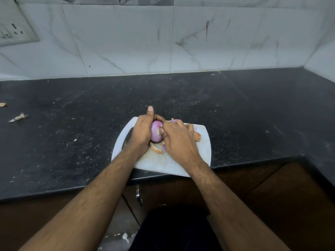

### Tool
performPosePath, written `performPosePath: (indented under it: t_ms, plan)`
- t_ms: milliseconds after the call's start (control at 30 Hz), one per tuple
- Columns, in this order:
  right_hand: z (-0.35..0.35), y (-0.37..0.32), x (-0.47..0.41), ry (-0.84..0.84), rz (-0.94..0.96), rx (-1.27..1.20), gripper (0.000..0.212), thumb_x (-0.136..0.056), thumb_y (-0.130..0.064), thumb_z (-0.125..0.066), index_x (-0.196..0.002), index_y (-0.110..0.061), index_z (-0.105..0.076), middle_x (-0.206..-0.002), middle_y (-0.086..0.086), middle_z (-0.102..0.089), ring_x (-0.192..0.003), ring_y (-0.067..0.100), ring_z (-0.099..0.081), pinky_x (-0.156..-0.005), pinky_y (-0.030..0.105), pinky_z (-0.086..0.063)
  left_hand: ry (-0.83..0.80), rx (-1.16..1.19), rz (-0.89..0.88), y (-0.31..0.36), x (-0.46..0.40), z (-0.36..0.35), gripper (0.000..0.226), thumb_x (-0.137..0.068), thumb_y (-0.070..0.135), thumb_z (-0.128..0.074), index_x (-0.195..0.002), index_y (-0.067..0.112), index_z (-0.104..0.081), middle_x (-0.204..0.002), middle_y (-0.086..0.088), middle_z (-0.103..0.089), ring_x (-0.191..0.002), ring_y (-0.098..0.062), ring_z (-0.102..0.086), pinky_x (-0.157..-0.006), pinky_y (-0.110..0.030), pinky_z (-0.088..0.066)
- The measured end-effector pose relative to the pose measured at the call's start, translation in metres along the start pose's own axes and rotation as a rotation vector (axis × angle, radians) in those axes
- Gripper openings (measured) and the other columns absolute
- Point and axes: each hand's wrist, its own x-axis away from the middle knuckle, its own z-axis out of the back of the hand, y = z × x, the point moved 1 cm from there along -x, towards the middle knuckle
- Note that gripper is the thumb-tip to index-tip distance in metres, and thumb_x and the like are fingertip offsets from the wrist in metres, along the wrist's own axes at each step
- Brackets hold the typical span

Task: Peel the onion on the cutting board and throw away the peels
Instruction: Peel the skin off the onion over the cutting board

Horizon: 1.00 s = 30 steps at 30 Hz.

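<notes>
A purple onion is held just above the white cutting board. My left hand grips it from the left, thumb sticking up. My right hand is against the onion's right side, its thumb and fingers pinching a bit of skin there. Brown peels lie on the board: one below the onion and one to the right of my right hand. A purple piece shows behind my right hand; I cannot tell what it is.
The board overhangs the front edge of a black stone counter. Two peel scraps lie far left on the counter. A tiled wall with a socket stands behind. Wooden cabinet doors are below.
</notes>
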Motion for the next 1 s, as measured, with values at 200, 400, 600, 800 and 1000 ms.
performPosePath:
  t_ms: [200,400,600,800,1000]
  plan:
    - [-0.004,0.006,-0.004,-0.09,0.017,-0.006,0.026,-0.106,-0.029,-0.039,-0.106,-0.018,-0.062,-0.096,-0.008,-0.064,-0.101,0.019,-0.049,-0.08,0.036,-0.026,0.103,-0.161,-0.079,0.002,0.003,-0.01,0.072,-0.116,0.039,-0.031,-0.072,0.006,-0.076,-0.069,-0.01,-0.073,-0.066,-0.011,-0.068,-0.071,-0.019,-0.052]
    - [-0.001,0.003,-0.006,-0.098,-0.005,-0.034,0.021,-0.101,-0.024,-0.045,-0.08,-0.022,-0.046,-0.078,-0.01,-0.049,-0.091,0.021,-0.049,-0.078,0.04,-0.029,0.211,-0.393,-0.172,0.003,0.005,-0.012,0.074,-0.115,0.042,-0.029,-0.065,0.012,-0.074,-0.056,0.006,-0.069,-0.063,-0.009,-0.066,-0.073,-0.023,-0.051]
    - [-0.009,0.005,-0.009,-0.08,-0.016,-0.01,0.03,-0.104,-0.031,-0.04,-0.076,-0.023,-0.045,-0.076,-0.007,-0.064,-0.096,0.021,-0.053,-0.081,0.04,-0.032,0.294,-0.522,-0.229,0.002,0.005,-0.015,0.074,-0.116,0.04,-0.028,-0.063,0.013,-0.073,-0.052,0.009,-0.064,-0.061,-0.002,-0.064,-0.067,-0.015,-0.045]
    - [0.0,0.0,-0.006,-0.043,-0.014,-0.064,0.022,-0.096,-0.031,-0.028,-0.08,-0.023,-0.04,-0.076,-0.006,-0.055,-0.084,0.02,-0.049,-0.078,0.039,-0.032,0.204,-0.215,-0.095,-0.005,-0.004,-0.003,0.079,-0.112,0.053,-0.027,-0.066,0.012,-0.075,-0.067,-0.007,-0.075,-0.07,-0.018,-0.071,-0.08,-0.033,-0.055]
    - [0.004,0.014,-0.007,0.024,-0.175,-0.224,0.011,-0.105,-0.024,-0.047,-0.099,-0.02,-0.056,-0.098,-0.008,-0.062,-0.093,0.015,-0.049,-0.088,0.038,-0.036,0.06,0.015,-0.017,-0.002,-0.002,0.002,0.073,-0.111,0.056,-0.033,-0.071,0.011,-0.075,-0.075,-0.018,-0.074,-0.068,-0.027,-0.07,-0.073,-0.04,-0.059]
